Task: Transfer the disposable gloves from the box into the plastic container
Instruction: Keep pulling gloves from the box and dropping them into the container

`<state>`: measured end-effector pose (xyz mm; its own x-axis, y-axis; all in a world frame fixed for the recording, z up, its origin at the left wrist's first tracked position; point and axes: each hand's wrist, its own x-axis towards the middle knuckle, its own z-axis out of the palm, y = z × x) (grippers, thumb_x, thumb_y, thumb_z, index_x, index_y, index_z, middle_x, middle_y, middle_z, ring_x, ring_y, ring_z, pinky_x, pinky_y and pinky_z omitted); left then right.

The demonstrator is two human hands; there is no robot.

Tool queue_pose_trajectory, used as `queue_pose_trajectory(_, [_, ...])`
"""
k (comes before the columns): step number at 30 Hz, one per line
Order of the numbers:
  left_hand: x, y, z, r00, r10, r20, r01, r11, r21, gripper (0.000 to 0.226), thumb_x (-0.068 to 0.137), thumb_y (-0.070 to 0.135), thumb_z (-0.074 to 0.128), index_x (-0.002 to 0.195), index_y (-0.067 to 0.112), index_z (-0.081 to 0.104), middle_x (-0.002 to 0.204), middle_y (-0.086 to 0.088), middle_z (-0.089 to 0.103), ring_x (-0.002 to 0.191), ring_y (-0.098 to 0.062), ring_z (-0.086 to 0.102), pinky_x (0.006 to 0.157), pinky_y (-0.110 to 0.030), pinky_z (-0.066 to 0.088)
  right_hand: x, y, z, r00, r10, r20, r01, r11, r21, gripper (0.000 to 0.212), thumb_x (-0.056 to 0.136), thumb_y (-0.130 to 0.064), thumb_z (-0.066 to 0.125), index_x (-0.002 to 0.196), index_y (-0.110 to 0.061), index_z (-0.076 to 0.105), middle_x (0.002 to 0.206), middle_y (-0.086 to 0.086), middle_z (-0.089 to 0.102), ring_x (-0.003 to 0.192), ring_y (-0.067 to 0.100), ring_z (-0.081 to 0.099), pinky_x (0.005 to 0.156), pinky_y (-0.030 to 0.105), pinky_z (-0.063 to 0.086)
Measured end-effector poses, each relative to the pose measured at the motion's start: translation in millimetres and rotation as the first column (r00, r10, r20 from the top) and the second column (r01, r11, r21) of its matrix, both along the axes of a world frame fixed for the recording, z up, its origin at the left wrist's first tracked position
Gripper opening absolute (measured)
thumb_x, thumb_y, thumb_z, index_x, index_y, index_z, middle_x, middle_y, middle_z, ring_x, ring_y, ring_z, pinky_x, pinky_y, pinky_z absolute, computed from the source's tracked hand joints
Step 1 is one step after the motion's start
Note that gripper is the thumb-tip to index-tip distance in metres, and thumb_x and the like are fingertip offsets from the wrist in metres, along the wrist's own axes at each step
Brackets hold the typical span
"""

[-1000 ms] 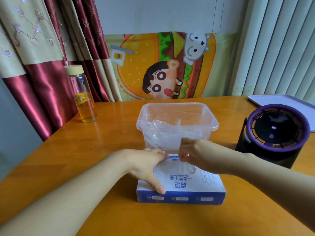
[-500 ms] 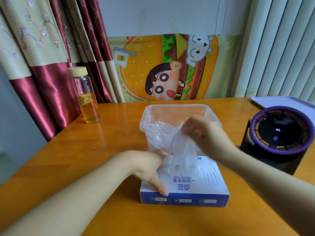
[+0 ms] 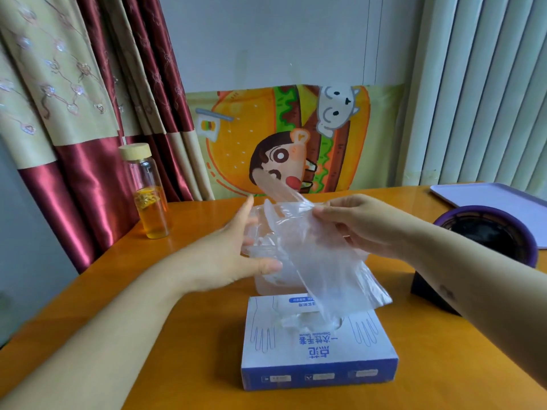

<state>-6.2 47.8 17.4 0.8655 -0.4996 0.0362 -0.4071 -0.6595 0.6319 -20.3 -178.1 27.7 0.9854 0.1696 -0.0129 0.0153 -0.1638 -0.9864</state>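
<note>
My right hand [image 3: 365, 224] was clamped on a thin, see-through plastic disposable glove [image 3: 325, 276], its curled fingers and thumb pinching the glove near the upper end. The film was crinkled and cloudy. One loose flap stood up above my fingers, and the rest hung slanting down toward the flat blue-and-white cardboard glove box [image 3: 319, 353]. The lower edge of the glove reached the opening in the top of the box, where more clear film lay bunched; I could not tell whether the two were touching.

My left hand [image 3: 233, 250] held nothing. Its fingers were straight, its palm was turned toward the glove, and it sat just beside the film with the thumb at the glove's edge. My two hands were apart, with the glove between them.

The clear plastic container [image 3: 263, 281] stood on the orange wooden desk [image 3: 201, 350] just behind the box. It was mostly hidden by the glove and my hands.

To the left stood a glass bottle with a pale lid [image 3: 149, 196], partly filled with amber liquid. On the right sat a round black-and-purple device [image 3: 488, 235] and, behind it, a pale lavender tray [image 3: 488, 195].
</note>
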Motion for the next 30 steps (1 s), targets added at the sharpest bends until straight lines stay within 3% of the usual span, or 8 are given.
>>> queue_pose_trajectory(4, [-4.4, -11.2, 7.4, 0.982, 0.089, 0.169, -0.063, 0.987, -0.150, 0.117, 0.078, 0.044, 0.072, 0.145, 0.042, -0.024, 0.147, 0.025, 0.018, 0.114, 0.016, 0.036, 0.090, -0.008, 0.037, 6.7, 4.9, 3.9, 0.998, 0.016, -0.055, -0.014, 0.999, 0.043, 0.023, 0.095, -0.022, 0.052, 0.091, -0.005, 0.068, 0.072, 0.002, 0.068, 0.068, 0.013, 0.064, 0.067, 0.024, 0.051])
queue_pose_trajectory(10, [15.8, -34.5, 12.8, 0.989, 0.110, 0.100, -0.056, 0.898, -0.436, 0.051, 0.090, 0.021, 0.065, 0.134, 0.027, 0.041, 0.082, 0.007, 0.064, 0.076, 0.000, 0.063, 0.074, -0.017, 0.051, 17.6, 12.6, 11.2, 0.989, 0.043, -0.143, -0.041, 0.999, 0.014, 0.030, 0.095, -0.029, 0.052, 0.107, -0.005, 0.066, 0.097, 0.008, 0.069, 0.088, 0.018, 0.064, 0.085, 0.032, 0.052])
queue_pose_trajectory(15, [43.7, -34.7, 14.2, 0.953, 0.270, -0.138, -0.296, 0.723, -0.625, 0.012, 0.090, 0.014, 0.063, 0.096, 0.024, 0.061, 0.088, -0.003, 0.069, 0.083, -0.016, 0.066, 0.075, -0.031, 0.056, 9.4, 5.1, 10.3, 0.878, -0.105, 0.467, 0.236, 0.944, -0.232, 0.054, 0.081, -0.058, 0.054, 0.127, -0.030, 0.050, 0.117, -0.015, 0.059, 0.105, -0.003, 0.057, 0.089, 0.023, 0.049])
queue_pose_trajectory(18, [57.4, -30.6, 14.2, 0.897, 0.296, -0.329, -0.442, 0.559, -0.702, 0.009, 0.092, 0.008, 0.059, 0.091, 0.017, 0.057, 0.089, -0.010, 0.065, 0.078, -0.019, 0.063, 0.069, -0.030, 0.055, -4.9, 1.5, 3.7, 0.756, 0.186, 0.627, 0.198, 0.849, -0.490, 0.081, 0.070, -0.067, 0.065, 0.138, -0.039, 0.032, 0.138, -0.019, 0.043, 0.125, -0.006, 0.041, 0.099, 0.019, 0.040])
queue_pose_trajectory(21, [64.1, -30.0, 12.2, 0.883, 0.235, -0.406, -0.469, 0.481, -0.741, 0.037, 0.094, 0.005, 0.053, 0.129, 0.016, 0.051, 0.106, -0.012, 0.063, 0.091, -0.020, 0.062, 0.066, -0.027, 0.053, -1.8, 9.4, -6.7, 0.674, 0.313, 0.669, 0.412, 0.592, -0.693, 0.092, 0.070, -0.064, 0.066, 0.146, -0.036, 0.022, 0.146, -0.013, 0.036, 0.131, 0.009, 0.036, 0.103, 0.031, 0.039])
queue_pose_trajectory(26, [60.0, -24.9, 10.6, 0.845, 0.201, -0.495, -0.532, 0.404, -0.744, 0.038, 0.094, 0.016, 0.058, 0.132, 0.012, 0.050, 0.083, -0.003, 0.059, 0.067, -0.012, 0.056, 0.061, -0.024, 0.050, 24.1, 20.6, 2.9, 0.603, 0.054, 0.796, 0.540, 0.707, -0.456, 0.019, 0.090, -0.025, 0.062, 0.106, -0.017, 0.068, 0.103, -0.004, 0.069, 0.093, 0.010, 0.063, 0.082, 0.029, 0.053])
queue_pose_trajectory(28, [60.2, -15.5, 12.9, 0.830, 0.212, -0.516, -0.557, 0.366, -0.745, 0.044, 0.088, 0.040, 0.065, 0.125, 0.017, 0.057, 0.090, -0.002, 0.057, 0.072, -0.013, 0.054, 0.068, -0.027, 0.051, 33.4, 25.1, 14.3, 0.688, -0.026, 0.725, 0.446, 0.803, -0.395, 0.014, 0.094, -0.022, 0.057, 0.090, -0.014, 0.068, 0.085, -0.007, 0.071, 0.077, 0.006, 0.066, 0.074, 0.022, 0.052])
queue_pose_trajectory(30, [60.0, -5.0, 16.3, 0.842, 0.304, -0.445, -0.539, 0.443, -0.717, 0.070, 0.074, 0.068, 0.060, 0.131, 0.027, 0.055, 0.118, 0.000, 0.056, 0.100, -0.017, 0.054, 0.091, -0.037, 0.046, 42.3, 31.8, 27.0, 0.800, -0.048, 0.598, 0.312, 0.885, -0.346, 0.023, 0.096, -0.023, 0.055, 0.085, -0.008, 0.069, 0.078, -0.001, 0.073, 0.075, 0.013, 0.070, 0.076, 0.029, 0.053])
